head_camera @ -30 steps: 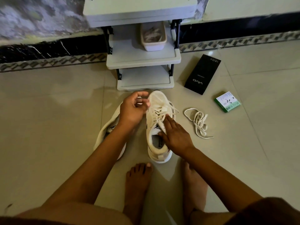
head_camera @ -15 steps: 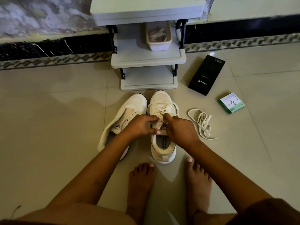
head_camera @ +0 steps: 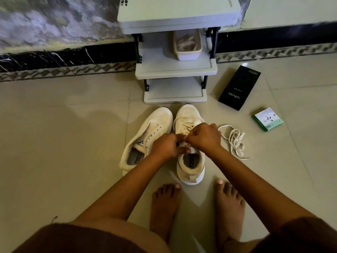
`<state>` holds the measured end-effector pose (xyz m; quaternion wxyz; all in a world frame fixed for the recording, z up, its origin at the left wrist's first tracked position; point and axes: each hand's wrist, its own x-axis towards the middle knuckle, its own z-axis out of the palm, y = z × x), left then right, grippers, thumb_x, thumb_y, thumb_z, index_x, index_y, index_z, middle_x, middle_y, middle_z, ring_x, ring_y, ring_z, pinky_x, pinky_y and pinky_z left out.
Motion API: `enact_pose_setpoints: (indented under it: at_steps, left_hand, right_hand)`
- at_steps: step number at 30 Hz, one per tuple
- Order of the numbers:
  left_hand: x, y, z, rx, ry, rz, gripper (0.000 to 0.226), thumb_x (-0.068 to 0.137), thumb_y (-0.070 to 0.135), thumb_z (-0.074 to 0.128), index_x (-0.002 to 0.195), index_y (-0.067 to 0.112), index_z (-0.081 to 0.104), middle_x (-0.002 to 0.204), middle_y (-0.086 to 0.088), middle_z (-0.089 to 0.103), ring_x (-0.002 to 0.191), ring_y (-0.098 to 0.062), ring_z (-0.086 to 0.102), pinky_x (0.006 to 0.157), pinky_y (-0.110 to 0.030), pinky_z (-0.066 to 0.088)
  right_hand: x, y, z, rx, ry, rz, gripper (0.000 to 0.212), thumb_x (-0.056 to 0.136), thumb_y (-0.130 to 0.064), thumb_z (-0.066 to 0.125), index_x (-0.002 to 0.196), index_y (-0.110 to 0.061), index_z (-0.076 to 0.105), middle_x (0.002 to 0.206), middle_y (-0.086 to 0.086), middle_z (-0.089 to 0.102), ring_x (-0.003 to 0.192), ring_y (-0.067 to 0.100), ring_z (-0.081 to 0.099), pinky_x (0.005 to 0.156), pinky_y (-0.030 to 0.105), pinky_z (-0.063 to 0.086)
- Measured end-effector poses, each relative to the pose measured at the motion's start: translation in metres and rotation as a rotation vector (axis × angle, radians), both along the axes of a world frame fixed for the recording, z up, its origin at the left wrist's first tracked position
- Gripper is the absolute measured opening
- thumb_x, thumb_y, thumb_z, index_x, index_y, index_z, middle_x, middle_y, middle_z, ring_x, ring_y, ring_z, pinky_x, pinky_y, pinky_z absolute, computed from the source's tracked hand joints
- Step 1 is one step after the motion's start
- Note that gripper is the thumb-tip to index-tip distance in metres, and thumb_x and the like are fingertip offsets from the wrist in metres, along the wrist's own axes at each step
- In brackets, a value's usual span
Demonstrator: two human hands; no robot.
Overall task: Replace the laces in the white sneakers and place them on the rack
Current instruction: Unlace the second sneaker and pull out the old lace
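Note:
Two white sneakers stand on the tiled floor in front of a grey shoe rack (head_camera: 176, 70). The left sneaker (head_camera: 155, 128) leans outward and its eyelets look empty. The right sneaker (head_camera: 189, 161) is upright with a cream lace through its front eyelets. My left hand (head_camera: 166, 146) and my right hand (head_camera: 204, 137) meet over the right sneaker's tongue, each pinching the lace there. A loose cream lace (head_camera: 235, 141) lies coiled on the floor just right of that sneaker.
A white tub (head_camera: 187, 54) holding laces sits on the rack's middle shelf. A black phone box (head_camera: 238, 88) and a small green-and-white box (head_camera: 267, 119) lie on the floor to the right. My bare feet (head_camera: 228, 207) are planted just behind the sneakers.
My left hand came down from the right sneaker's toe to its tongue, uncovering the left sneaker. My right hand moved up to meet it, and both closed on the lace.

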<state>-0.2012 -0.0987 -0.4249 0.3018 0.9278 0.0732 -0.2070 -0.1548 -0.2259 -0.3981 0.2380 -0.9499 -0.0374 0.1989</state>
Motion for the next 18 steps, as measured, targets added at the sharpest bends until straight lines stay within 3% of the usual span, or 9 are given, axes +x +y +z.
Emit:
enact_pose_setpoints:
  at_steps: [2, 4, 6, 9, 11, 13, 16, 18]
  left_hand:
    - [0.000, -0.001, -0.001, 0.015, 0.000, 0.005, 0.060, 0.079, 0.050, 0.068, 0.133, 0.027, 0.052, 0.123, -0.003, 0.063, 0.111, -0.025, 0.058, 0.090, -0.035, 0.047]
    - [0.000, -0.001, -0.002, 0.011, 0.009, 0.009, 0.062, 0.079, 0.052, 0.067, 0.134, 0.029, 0.050, 0.125, -0.002, 0.062, 0.113, -0.024, 0.057, 0.092, -0.035, 0.047]
    - [0.000, 0.000, -0.003, 0.014, 0.013, 0.003, 0.064, 0.078, 0.053, 0.067, 0.135, 0.029, 0.049, 0.125, -0.002, 0.062, 0.113, -0.025, 0.057, 0.092, -0.036, 0.048]
    - [-0.001, 0.001, -0.005, 0.012, 0.012, 0.005, 0.063, 0.079, 0.050, 0.068, 0.135, 0.029, 0.049, 0.125, -0.003, 0.061, 0.114, -0.025, 0.056, 0.093, -0.037, 0.047]
    - [-0.002, 0.001, -0.006, 0.005, 0.013, 0.010, 0.064, 0.079, 0.051, 0.067, 0.136, 0.029, 0.048, 0.127, -0.003, 0.061, 0.116, -0.025, 0.056, 0.095, -0.038, 0.046]
    - [-0.002, 0.000, -0.006, 0.006, 0.015, 0.008, 0.067, 0.078, 0.054, 0.066, 0.137, 0.029, 0.047, 0.127, -0.003, 0.060, 0.116, -0.024, 0.056, 0.095, -0.038, 0.046]
    - [-0.002, 0.000, -0.005, 0.012, 0.026, 0.014, 0.067, 0.080, 0.053, 0.065, 0.139, 0.027, 0.045, 0.129, -0.002, 0.059, 0.117, -0.023, 0.055, 0.095, -0.036, 0.046]
    - [-0.002, 0.000, -0.005, 0.017, 0.024, 0.016, 0.064, 0.082, 0.050, 0.064, 0.139, 0.027, 0.045, 0.130, -0.003, 0.059, 0.117, -0.023, 0.054, 0.094, -0.034, 0.044]
  right_hand:
    - [0.000, -0.001, 0.000, 0.346, 0.245, -0.268, 0.018, 0.078, -0.023, 0.070, 0.088, -0.008, 0.071, 0.090, 0.011, 0.065, 0.096, 0.027, 0.058, 0.079, 0.034, 0.048]
    - [-0.005, -0.006, -0.001, 0.516, 0.357, -0.340, 0.013, 0.079, -0.012, 0.069, 0.090, -0.006, 0.071, 0.090, 0.012, 0.065, 0.090, 0.026, 0.060, 0.075, 0.031, 0.050]
    - [-0.008, -0.015, -0.010, 0.440, 0.217, -0.129, 0.019, 0.079, -0.015, 0.070, 0.098, -0.012, 0.071, 0.101, 0.011, 0.066, 0.102, 0.028, 0.058, 0.085, 0.035, 0.049]
    - [-0.014, -0.027, -0.022, -0.030, -0.207, 0.304, 0.032, 0.083, -0.034, 0.067, 0.114, -0.028, 0.067, 0.110, 0.006, 0.059, 0.107, 0.028, 0.050, 0.083, 0.031, 0.037]
    - [-0.015, -0.030, -0.023, -0.091, -0.408, 0.391, 0.027, 0.079, -0.034, 0.072, 0.104, -0.028, 0.072, 0.097, 0.006, 0.063, 0.094, 0.030, 0.055, 0.073, 0.032, 0.035]
    - [-0.017, -0.030, -0.023, -0.098, -0.547, 0.422, 0.022, 0.063, -0.030, 0.083, 0.083, -0.024, 0.076, 0.078, 0.004, 0.063, 0.075, 0.029, 0.059, 0.063, 0.032, 0.040]
    - [-0.017, -0.025, -0.019, -0.158, -0.605, 0.487, 0.025, 0.052, -0.031, 0.086, 0.070, -0.020, 0.073, 0.073, 0.002, 0.062, 0.073, 0.025, 0.057, 0.062, 0.031, 0.041]
    - [-0.017, -0.019, -0.012, -0.069, -0.502, 0.377, 0.020, 0.067, -0.029, 0.079, 0.080, -0.016, 0.074, 0.086, 0.002, 0.063, 0.089, 0.025, 0.053, 0.073, 0.032, 0.037]
